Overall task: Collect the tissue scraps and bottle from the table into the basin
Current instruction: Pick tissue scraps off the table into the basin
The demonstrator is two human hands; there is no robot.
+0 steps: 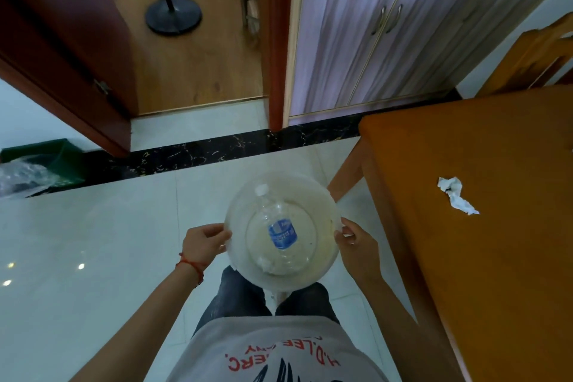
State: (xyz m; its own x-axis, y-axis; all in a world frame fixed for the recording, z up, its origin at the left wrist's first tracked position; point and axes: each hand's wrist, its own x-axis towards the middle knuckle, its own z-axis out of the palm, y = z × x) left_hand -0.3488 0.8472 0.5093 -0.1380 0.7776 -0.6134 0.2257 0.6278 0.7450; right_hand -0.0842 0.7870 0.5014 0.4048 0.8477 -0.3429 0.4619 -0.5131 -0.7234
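Tiled floor (pixel 93 226), both hands, left hand (pixel 203 242), right hand (pixel 356 246), fingers grasping basin (pixel 325 211) rim, bottle (pixel 280 231) inside, tissue scrap (pixel 455 197) on table (pixel 496 257)

Translucent plastic basin (pixel 325 205); clear plastic bottle (pixel 280 232); crumpled paper tissue scrap (pixel 457 199); smooth wood table (pixel 483 257); glossy floor tiles (pixel 93 242).

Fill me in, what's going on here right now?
A person stands beside the orange wooden table, holding a round translucent plastic basin by its rim, left hand on one side, right hand on the other. A clear plastic bottle with a blue label already lies in the basin, with what looks like a white scrap near its base. One crumpled white tissue scrap is on the table, not yet collected.
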